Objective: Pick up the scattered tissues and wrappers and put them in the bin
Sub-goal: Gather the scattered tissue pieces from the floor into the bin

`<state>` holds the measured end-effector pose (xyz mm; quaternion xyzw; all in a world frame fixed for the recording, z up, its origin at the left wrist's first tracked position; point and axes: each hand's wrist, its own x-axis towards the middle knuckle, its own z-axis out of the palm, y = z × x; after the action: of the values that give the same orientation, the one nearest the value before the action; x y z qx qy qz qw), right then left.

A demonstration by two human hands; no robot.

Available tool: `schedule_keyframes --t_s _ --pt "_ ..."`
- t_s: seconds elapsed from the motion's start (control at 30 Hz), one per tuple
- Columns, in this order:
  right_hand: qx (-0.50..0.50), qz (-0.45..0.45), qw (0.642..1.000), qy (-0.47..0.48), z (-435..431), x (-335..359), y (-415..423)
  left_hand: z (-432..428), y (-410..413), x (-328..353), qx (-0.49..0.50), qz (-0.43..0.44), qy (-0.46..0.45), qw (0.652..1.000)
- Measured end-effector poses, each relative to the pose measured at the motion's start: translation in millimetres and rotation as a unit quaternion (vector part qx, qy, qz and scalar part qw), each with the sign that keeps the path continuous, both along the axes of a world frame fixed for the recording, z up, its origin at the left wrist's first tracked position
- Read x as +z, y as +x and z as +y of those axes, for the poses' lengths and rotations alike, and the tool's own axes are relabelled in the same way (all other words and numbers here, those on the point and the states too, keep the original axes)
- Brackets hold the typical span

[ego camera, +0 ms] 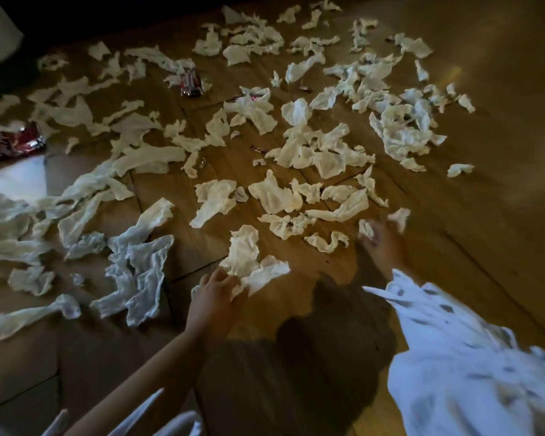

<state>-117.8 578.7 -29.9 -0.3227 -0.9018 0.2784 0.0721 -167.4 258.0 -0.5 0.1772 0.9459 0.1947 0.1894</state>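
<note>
Dozens of tissues (pixel 277 193) are lying across the wooden floor (pixel 485 152), too many to count exactly. One red wrapper (pixel 191 81) is sitting among the far ones. A second wrapper (pixel 13 141) is lying well left of it, and at least three small wrappers (pixel 304 87) are lying to its right. Well nearer than the red wrapper, the left hand (pixel 217 291) is gripping one white tissue (pixel 249 262). Further right, the blurred right hand (pixel 381 243) is reaching among two scraps; I cannot tell whether it is holding them.

Clothed on the right in a loose white sleeve (pixel 453 357) speckled with small dark marks, ending in a cuff (pixel 390 286) behind the right hand (pixel 383 243). Bare from left hand (pixel 217 291) up the forearm (pixel 158 366); white folds of cloth (pixel 177 424) lower down.
</note>
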Motion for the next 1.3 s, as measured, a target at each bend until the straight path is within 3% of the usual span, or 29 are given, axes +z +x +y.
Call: schedule_keyframes --t_s 0.17,0.27,0.33,0.4,0.53,0.57,0.63,0.73,0.87,0.93,1.0,1.07,1.13,1.2,1.3 --pt "-0.075 0.168 0.983 -0.025 -55 -5 -3 -7 3 8 0.152 -0.039 0.227 0.961" --pt "-0.006 0.200 0.978 -0.048 -78 -1 -22 -22 2 4 0.103 0.063 0.164 0.979" --pt "0.069 0.161 0.984 -0.044 -82 -3 -36 -27 3 1 0.088 0.083 0.141 0.983" --pt "0.131 0.088 0.987 -0.021 -82 -2 -52 -28 3 -3 0.072 0.062 0.094 0.991" --pt "0.243 -0.093 0.965 -0.018 -92 -2 -73 -22 -1 -9 -0.092 0.000 -0.025 0.995" --pt "0.249 -0.091 0.964 -0.020 -101 -4 -69 -20 -3 -10 -0.129 0.000 -0.050 0.990" --pt "0.248 0.000 0.969 -0.011 -120 -10 -51 -20 -5 -17 -0.167 0.003 -0.081 0.983" --pt "0.254 0.108 0.960 0.037 -132 -24 -24 -18 -5 -25 -0.159 -0.008 -0.076 0.984" --pt "0.119 0.179 0.972 -0.092 -122 -7 -27 -14 3 -27 -0.132 -0.042 -0.090 0.986" --pt "0.076 0.216 0.971 -0.069 -108 3 -43 -17 8 -28 -0.156 0.019 -0.077 0.985" --pt "0.100 0.177 0.979 -0.021 -93 7 -67 -21 9 -31 -0.188 0.113 -0.068 0.973" --pt "0.139 0.051 0.989 0.020 -89 8 -87 -29 10 -31 -0.195 0.154 -0.072 0.966" --pt "0.154 -0.036 0.986 0.046 -97 1 -91 -39 9 -31 -0.159 0.183 -0.047 0.969" --pt "0.153 -0.050 0.982 0.103 -111 -6 -78 -50 4 -25 -0.076 0.163 -0.005 0.984" --pt "0.173 -0.003 0.971 0.164 -128 -17 -46 -68 -21 -11 0.160 0.114 0.051 0.979"
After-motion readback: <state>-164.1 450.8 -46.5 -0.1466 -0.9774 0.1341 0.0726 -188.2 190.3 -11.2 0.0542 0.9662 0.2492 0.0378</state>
